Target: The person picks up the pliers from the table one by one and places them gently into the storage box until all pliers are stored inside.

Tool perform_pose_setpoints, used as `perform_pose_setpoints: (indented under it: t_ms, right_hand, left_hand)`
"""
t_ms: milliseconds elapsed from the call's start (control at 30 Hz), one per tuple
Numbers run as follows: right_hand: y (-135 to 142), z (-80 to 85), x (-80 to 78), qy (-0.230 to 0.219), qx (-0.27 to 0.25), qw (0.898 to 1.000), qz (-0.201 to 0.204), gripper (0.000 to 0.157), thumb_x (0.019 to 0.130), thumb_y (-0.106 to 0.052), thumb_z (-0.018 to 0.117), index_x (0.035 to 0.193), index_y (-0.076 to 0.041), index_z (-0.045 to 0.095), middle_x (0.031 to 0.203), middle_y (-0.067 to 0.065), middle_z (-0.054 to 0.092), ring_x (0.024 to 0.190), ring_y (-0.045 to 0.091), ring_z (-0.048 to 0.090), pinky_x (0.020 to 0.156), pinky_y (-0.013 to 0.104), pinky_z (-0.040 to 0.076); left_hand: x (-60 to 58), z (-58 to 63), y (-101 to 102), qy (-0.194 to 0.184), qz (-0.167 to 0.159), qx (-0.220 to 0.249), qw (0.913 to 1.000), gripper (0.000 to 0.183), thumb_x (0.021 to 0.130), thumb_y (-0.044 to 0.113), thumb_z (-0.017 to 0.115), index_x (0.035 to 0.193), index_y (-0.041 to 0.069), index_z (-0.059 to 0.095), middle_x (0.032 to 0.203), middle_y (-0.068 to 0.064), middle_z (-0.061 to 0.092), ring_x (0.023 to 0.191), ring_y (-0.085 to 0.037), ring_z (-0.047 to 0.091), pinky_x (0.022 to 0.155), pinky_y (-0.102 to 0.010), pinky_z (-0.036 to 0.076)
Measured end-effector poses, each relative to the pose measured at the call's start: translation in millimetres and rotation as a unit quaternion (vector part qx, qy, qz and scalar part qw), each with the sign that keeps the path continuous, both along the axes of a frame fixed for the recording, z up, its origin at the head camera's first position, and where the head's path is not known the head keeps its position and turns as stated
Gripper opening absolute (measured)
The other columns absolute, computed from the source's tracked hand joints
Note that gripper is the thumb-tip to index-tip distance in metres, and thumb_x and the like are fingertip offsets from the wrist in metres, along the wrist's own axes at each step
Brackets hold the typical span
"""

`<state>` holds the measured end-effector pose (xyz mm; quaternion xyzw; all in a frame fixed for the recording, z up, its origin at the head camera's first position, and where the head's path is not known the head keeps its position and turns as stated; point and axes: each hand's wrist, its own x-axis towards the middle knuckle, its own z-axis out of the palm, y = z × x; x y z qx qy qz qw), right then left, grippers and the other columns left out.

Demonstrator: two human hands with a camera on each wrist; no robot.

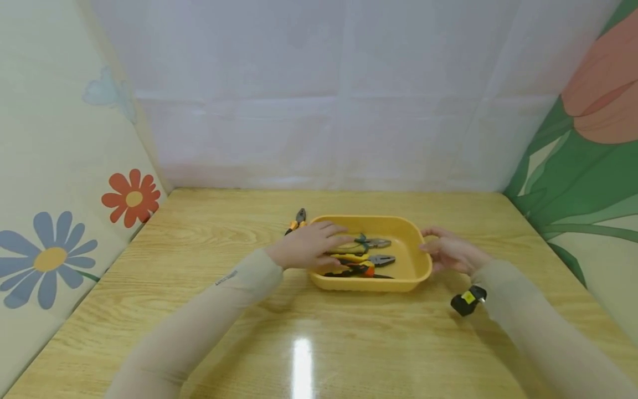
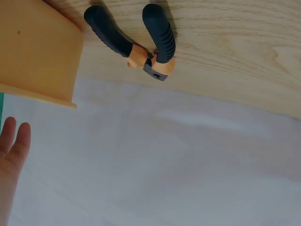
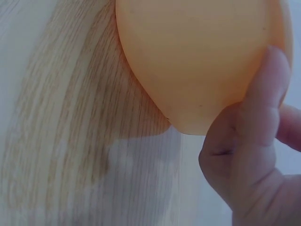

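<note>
A yellow plastic basket stands on the table with several pliers lying in it. Among them are green-handled pliers and yellow-and-black pliers; orange-and-black handles lie nearer the front wall. My left hand reaches over the basket's left side, fingers extended above the handles and partly hiding them. Only two of its fingertips show in the left wrist view. At the opposite end, my right hand holds the basket, its thumb at the rim and other fingers bent against the outer wall.
Another pair of pliers with black-and-orange handles lies on the table just left of the basket. A small black-and-yellow item, perhaps a tape measure, sits by the right wrist. A white sheet hangs behind the wooden table.
</note>
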<state>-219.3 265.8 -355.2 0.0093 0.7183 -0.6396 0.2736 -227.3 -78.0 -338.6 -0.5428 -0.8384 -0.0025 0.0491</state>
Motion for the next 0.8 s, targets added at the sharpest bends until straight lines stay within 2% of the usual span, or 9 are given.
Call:
perform_pose_setpoints:
  t_ms: [233,433,633,800]
  right_hand:
    - [-1,2.0,0.8,-0.002,0.001,1.0,-0.002,0.038,0.098,-0.001,0.047,0.131,0.003,0.028,0.096,0.009,0.056,0.082,0.018,0.064,0.071,0.039,0.057]
    - [0,2.4,0.8,-0.005,-0.001,1.0,-0.003,0.036,0.098,0.0,0.047,0.129,0.002,0.03,0.094,0.008,0.056,0.081,0.018,0.064,0.069,0.038,0.057]
    - [0,3.7,1.4,-0.004,0.001,1.0,0.0,0.038,0.098,-0.001,0.047,0.131,0.003,0.028,0.095,0.009,0.057,0.081,0.018,0.064,0.068,0.037,0.057]
    - [-1,4.9,2.4,-0.006,-0.003,1.0,0.0,0.038,0.098,0.0,0.047,0.131,0.003,0.028,0.094,0.008,0.058,0.079,0.018,0.064,0.067,0.036,0.057]
  left_hand:
    - [2.5,-3.9,-15,0.033,0.017,0.047,0.9982,0.053,0.098,0.024,0.06,0.144,0.006,0.044,0.142,-0.016,0.046,0.127,-0.031,0.045,0.105,-0.042,0.038]
    - [1.7,-11.5,-31,0.01,0.042,0.091,0.9949,0.054,0.096,0.018,0.063,0.145,0.005,0.043,0.142,-0.02,0.045,0.13,-0.033,0.042,0.11,-0.044,0.032]
    - [0.5,-21.6,-46,0.013,0.056,0.138,0.9887,0.056,0.092,0.015,0.069,0.142,0.004,0.046,0.14,-0.023,0.046,0.125,-0.034,0.047,0.105,-0.047,0.036]
    - [4.7,-23.9,-53,0.006,0.096,0.147,0.9844,0.055,0.093,0.015,0.067,0.141,-0.001,0.045,0.139,-0.026,0.046,0.125,-0.039,0.046,0.105,-0.049,0.037]
